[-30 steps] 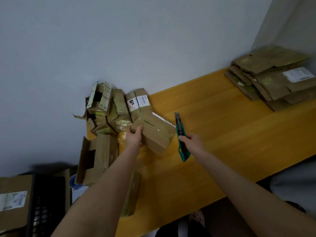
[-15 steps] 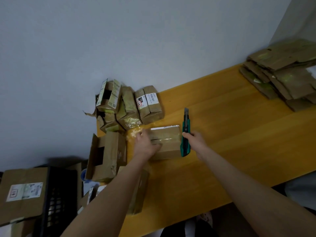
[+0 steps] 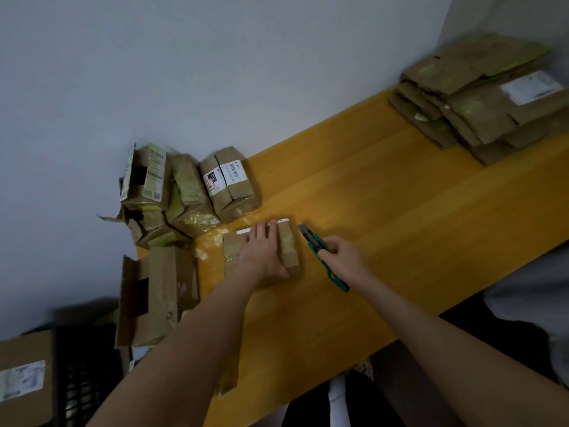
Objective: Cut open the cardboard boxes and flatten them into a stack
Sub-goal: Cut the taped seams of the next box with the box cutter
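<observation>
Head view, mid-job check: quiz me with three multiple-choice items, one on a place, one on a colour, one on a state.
1. Where is the flattened stack? A. on the floor B. far right end of the table C. in a crate
2. What colour is the knife handle? A. red B. yellow C. green
3. What is the left hand doing? A. pressing flat on the taped box B. lifting a flap C. hanging idle
Answers: B, it rests at that far right corner; C, green shows beside the gripping right hand; A, straight fingers lie across the box top.
</observation>
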Demonstrator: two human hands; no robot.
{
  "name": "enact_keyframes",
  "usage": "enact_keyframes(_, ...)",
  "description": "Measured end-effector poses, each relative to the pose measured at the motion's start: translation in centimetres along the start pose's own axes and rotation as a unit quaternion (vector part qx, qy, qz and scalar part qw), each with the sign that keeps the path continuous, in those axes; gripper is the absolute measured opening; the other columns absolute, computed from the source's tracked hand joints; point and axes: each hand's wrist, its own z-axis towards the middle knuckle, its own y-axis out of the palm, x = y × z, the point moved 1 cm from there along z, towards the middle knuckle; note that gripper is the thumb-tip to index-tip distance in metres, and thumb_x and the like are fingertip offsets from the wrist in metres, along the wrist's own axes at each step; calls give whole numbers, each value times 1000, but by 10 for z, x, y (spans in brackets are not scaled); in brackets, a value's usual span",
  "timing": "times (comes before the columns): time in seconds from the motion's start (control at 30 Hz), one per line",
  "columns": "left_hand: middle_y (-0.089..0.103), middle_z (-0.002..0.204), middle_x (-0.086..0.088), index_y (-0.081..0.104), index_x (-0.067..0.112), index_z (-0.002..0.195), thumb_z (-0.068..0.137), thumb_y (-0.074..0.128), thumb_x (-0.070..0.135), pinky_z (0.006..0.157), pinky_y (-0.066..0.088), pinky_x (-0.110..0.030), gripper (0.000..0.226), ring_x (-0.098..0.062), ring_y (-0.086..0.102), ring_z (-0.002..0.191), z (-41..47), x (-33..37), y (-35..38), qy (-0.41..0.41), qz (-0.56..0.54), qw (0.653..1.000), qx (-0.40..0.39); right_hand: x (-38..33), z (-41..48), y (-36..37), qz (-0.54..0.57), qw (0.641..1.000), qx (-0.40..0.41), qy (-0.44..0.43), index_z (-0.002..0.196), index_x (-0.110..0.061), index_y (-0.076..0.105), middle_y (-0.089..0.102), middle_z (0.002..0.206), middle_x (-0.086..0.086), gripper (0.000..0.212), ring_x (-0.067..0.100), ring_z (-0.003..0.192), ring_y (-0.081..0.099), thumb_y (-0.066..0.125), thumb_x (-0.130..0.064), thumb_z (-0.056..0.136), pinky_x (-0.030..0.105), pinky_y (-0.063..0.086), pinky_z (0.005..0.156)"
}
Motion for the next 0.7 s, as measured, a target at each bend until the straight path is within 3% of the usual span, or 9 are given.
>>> enact_keyframes(0.27, -2, 160, -10, -10, 11, 153, 67, 81, 52, 120, 13, -45, 131, -31, -3, 148, -8, 5, 4, 0, -4, 1000, 25, 2, -5, -11, -91, 994, -37, -44, 134, -39, 52, 69, 95, -8, 45, 12, 74, 64, 59, -36, 89, 33, 56, 61)
enact_keyframes(0.43, -1, 160, -11, -9, 12, 153, 67, 80, 54, 121, 12, -45, 131, -31, -2, 148, -9, 6, 5, -7, -2, 999, 39, 6, -8, -19, -133, 986, -71, -64, 137, -40, 48, 68, 107, -15, 50, 3, 65, 59, 60, -35, 89, 21, 44, 46)
enact_keyframes(0.57, -1, 160, -11, -10, 13, 153, 66, 81, 55, 120, 14, -45, 133, -32, -2, 148, -8, 7, 5, -12, 0, 999, 33, 6, -11, -24, -147, 982, -94, -70, 137, -38, 48, 63, 92, -18, 51, 2, 64, 58, 61, -33, 88, 24, 51, 51)
enact_keyframes(0.7, -1, 161, -10, -10, 14, 153, 64, 81, 56, 118, 15, -45, 134, -32, -1, 148, -8, 6, 7, -17, 2, 999, 36, 7, -16, -28, -141, 979, -123, -74, 136, -34, 49, 64, 96, -14, 51, 10, 77, 65, 61, -29, 87, 35, 60, 69)
